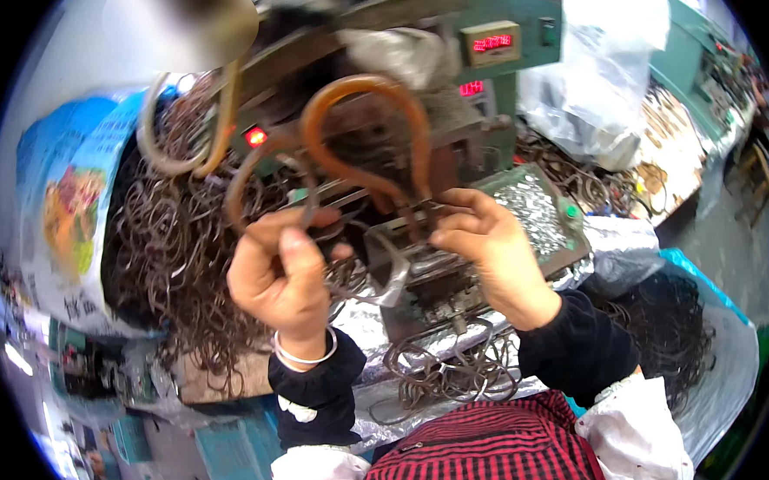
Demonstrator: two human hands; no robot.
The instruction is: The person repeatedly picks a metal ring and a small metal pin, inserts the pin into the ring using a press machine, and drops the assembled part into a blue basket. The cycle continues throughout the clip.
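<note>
My left hand [283,269], with a white bangle at the wrist, is closed around a thin grey-brown strip [397,280] bent into a loop, in front of the green press machine [514,82]. The fingers of my right hand [497,250] are pinched together beside the machine's dark working head; what they hold is too small and blurred to name. Just above both hands, a thick orange-brown tube [366,84] curves in a loop.
A heap of dark looped strips [202,230] spills from a blue-and-white sack [64,214] on the left. More strips [456,365] lie in front of me. Small shiny metal pieces [530,208] fill a green tray. At right stands a clear bag [725,371] of dark strips.
</note>
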